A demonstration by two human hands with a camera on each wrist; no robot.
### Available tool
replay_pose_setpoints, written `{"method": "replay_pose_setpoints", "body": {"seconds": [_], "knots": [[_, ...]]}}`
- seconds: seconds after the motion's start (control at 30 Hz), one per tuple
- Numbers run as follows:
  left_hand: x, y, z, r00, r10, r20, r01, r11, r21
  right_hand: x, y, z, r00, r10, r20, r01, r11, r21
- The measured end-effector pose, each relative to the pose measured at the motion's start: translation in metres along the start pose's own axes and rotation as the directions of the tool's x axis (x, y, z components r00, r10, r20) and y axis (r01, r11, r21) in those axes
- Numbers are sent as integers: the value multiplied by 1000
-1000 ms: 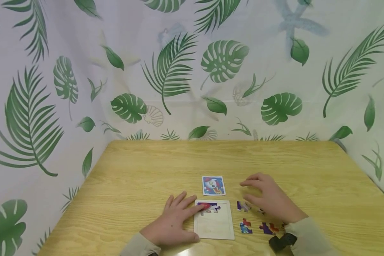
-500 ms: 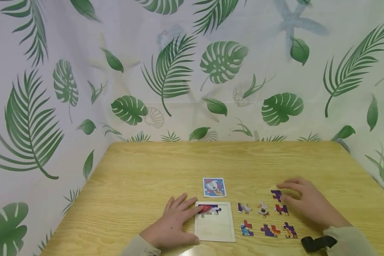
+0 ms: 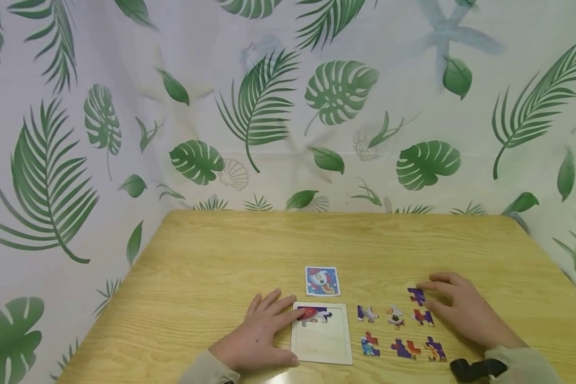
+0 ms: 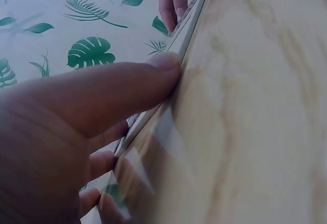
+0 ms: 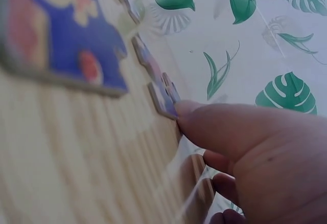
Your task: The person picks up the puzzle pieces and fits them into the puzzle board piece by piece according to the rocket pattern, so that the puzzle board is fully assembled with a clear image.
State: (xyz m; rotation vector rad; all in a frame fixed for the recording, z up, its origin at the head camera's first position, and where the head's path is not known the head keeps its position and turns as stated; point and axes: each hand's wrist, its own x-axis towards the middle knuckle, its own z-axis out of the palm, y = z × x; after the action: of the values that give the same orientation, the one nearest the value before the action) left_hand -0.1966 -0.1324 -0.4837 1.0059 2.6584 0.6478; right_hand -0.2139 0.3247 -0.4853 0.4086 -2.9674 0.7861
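My left hand lies flat at the left side of a square wooden puzzle tray. Its index fingertip rests on a red and white puzzle piece at the tray's upper left, and its thumb reaches the near edge. Joined pieces with purple and white show in that corner. My right hand is at the far right of the loose pieces. Its thumb and index finger pinch a purple puzzle piece on the table; in the right wrist view the thumb tip overlaps a piece's edge.
A picture card with a rocket lies behind the tray. Several loose pieces lie right of the tray, among them a white one, a red and blue one and an orange and purple one. A leaf-patterned cloth hangs behind the table.
My right hand has moved right, off the middle loose pieces, uncovering them, and its fingertips have come down to the purple piece. My left hand has stayed on the tray.
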Motion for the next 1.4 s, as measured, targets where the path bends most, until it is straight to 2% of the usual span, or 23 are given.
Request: {"method": "replay_pose_setpoints", "body": {"seconds": [0.53,0.97,1.2,1.4], "knots": [[-1,0,-2,1000,-9,0,9,1000,1,2,-4,2,1000,-1,-11,1,1000,-20],[-1,1,-1,1000,-4,-1,4,1000,-4,1,-3,1,999,3,-39,-2,1000,16],[-1,1,-1,1000,-2,-1,2,1000,-2,1,-17,3,997,42,-59,-41,999,21],[-1,2,-2,1000,-6,1,6,1000,5,7,-38,5,996,28,-79,-24,998,59]]}}
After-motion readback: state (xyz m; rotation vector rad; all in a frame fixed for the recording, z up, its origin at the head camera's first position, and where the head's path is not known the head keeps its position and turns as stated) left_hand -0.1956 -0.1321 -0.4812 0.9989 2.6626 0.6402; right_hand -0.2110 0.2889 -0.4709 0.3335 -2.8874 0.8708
